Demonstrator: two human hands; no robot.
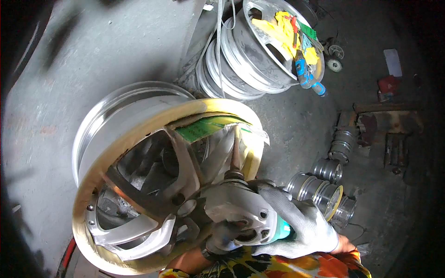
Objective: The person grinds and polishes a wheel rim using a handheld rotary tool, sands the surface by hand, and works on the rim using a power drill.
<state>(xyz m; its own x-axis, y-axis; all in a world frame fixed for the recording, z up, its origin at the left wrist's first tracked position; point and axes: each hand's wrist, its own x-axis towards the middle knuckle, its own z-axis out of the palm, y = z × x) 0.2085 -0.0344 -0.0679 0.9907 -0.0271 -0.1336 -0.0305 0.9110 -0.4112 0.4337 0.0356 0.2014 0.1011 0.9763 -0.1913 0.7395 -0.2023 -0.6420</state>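
My right hand (pixel 303 227), in a whitish work glove, is wrapped round a power grinder (pixel 236 208) with a grey metal head and a green body. My left hand (pixel 225 235), in shadow, grips the same tool from below, its fingers partly hidden. From the grinder's head a thin brownish shaft points up to the inner edge of an alloy wheel (pixel 181 157). That wheel stands tilted before me, its rim covered with yellowish masking tape (pixel 88 194). Green abrasive sheet (pixel 199 131) lies along the inside of the rim, beside the shaft's end.
Behind stands a stack of wheels (pixel 245 60) carrying a yellow cloth (pixel 282 32) and a blue-and-grey tool (pixel 303 72). More wheels (pixel 320 192) rest on the floor at right. A red hose (pixel 68 257) runs at lower left. A grey wall (pixel 92 46) is at left.
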